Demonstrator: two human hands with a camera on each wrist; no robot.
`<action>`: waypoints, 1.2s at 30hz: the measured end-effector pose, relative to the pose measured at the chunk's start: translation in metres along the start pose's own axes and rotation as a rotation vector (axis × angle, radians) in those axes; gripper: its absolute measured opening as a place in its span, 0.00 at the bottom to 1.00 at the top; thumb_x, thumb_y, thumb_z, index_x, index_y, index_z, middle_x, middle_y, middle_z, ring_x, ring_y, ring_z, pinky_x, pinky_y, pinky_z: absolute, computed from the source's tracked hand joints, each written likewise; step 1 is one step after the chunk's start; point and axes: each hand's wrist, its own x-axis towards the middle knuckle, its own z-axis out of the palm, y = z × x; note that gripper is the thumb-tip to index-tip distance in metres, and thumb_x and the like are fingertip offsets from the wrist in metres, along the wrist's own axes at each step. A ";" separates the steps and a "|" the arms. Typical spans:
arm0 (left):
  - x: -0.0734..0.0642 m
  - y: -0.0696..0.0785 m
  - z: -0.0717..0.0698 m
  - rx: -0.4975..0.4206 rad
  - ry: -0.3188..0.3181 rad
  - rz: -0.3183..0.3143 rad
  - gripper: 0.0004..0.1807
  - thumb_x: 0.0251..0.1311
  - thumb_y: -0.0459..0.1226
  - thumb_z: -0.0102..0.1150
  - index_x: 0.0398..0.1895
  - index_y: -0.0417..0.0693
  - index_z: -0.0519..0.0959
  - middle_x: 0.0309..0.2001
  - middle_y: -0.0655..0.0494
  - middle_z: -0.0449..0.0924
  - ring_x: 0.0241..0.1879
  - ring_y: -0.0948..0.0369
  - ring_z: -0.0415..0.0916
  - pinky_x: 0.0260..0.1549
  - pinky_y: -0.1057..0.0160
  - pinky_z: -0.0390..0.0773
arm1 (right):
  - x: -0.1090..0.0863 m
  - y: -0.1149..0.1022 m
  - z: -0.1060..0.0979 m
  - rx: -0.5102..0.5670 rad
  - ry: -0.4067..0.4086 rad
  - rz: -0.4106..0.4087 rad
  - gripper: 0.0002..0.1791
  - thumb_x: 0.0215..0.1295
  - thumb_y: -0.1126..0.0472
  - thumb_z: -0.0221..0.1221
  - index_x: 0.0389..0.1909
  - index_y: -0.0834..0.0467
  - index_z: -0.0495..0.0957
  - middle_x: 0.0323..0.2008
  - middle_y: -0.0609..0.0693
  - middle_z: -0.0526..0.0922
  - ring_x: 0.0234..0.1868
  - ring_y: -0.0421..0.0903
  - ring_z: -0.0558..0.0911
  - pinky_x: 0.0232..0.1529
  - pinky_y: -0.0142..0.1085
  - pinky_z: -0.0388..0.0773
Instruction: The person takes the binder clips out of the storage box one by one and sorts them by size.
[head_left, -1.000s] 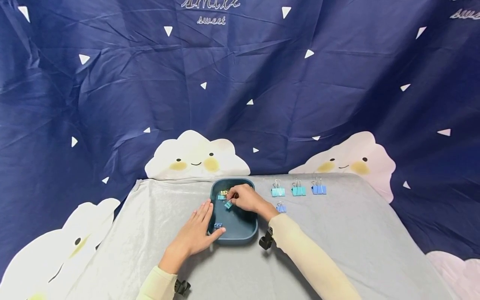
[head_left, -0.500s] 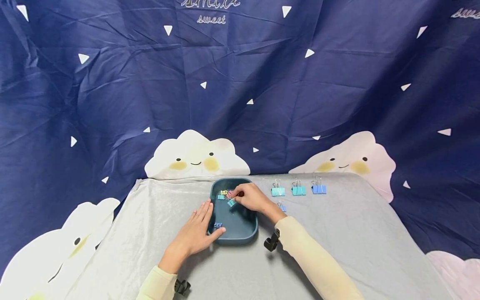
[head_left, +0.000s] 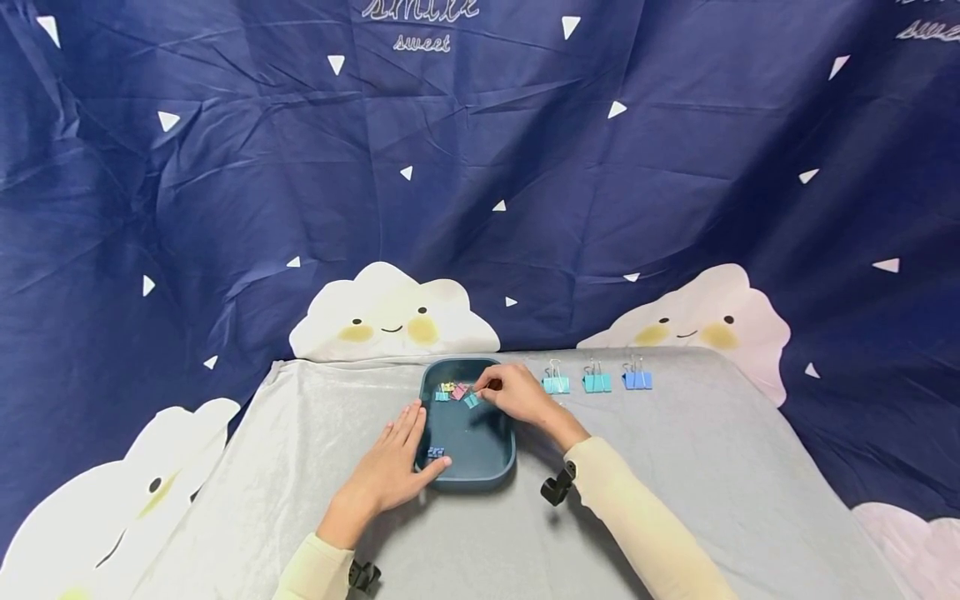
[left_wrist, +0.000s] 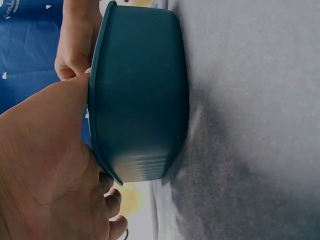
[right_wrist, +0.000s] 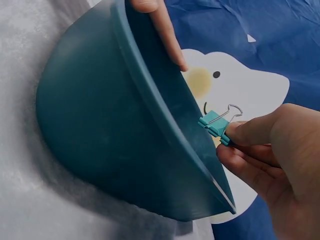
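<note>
My right hand (head_left: pixel 517 392) is over the right part of a dark teal plastic bin (head_left: pixel 480 482). Thumb and fingers of it pinch a small turquoise binder clip (right_wrist: pixel 215 124) with one wire handle raised, close to the bin's rim in the right wrist view. My left hand (head_left: pixel 390 458) lies with straight fingers along the bin's left rim, thumb reaching over the near corner. Inside the bin are a pink binder clip (head_left: pixel 458 392), a yellow one (head_left: pixel 447 387), a light blue one (head_left: pixel 442 397) and, near the left thumb, dark blue clips (head_left: pixel 436 452).
Right of the bin, a row of larger binder clips stands on the grey cloth: light turquoise (head_left: pixel 556 384), teal (head_left: pixel 597 382) and blue (head_left: pixel 637 379). A navy curtain (head_left: pixel 480 167) with cloud prints hangs behind the table.
My right hand has shifted to the right with the turquoise clip, uncovering the pink clip. Its wrist now covers most of the small blue clip on the cloth. The left hand stays put.
</note>
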 end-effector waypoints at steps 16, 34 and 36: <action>-0.001 0.001 -0.001 -0.008 0.004 0.006 0.56 0.73 0.70 0.49 0.86 0.37 0.50 0.88 0.44 0.44 0.87 0.46 0.45 0.85 0.42 0.53 | -0.015 0.009 -0.025 0.036 0.057 0.070 0.04 0.70 0.63 0.69 0.39 0.53 0.91 0.34 0.43 0.91 0.34 0.35 0.85 0.40 0.31 0.84; -0.001 0.000 0.000 -0.004 -0.005 0.006 0.56 0.73 0.70 0.48 0.86 0.38 0.50 0.88 0.44 0.44 0.87 0.46 0.45 0.85 0.43 0.53 | -0.041 0.018 -0.053 0.064 0.125 0.102 0.04 0.69 0.66 0.69 0.39 0.55 0.91 0.34 0.46 0.91 0.31 0.38 0.84 0.35 0.31 0.83; -0.001 0.000 0.000 -0.009 0.001 0.006 0.56 0.73 0.70 0.48 0.86 0.37 0.50 0.88 0.44 0.44 0.87 0.46 0.45 0.85 0.42 0.53 | -0.044 0.020 -0.056 0.067 0.128 0.111 0.04 0.69 0.65 0.69 0.39 0.55 0.91 0.34 0.46 0.90 0.31 0.39 0.84 0.35 0.31 0.83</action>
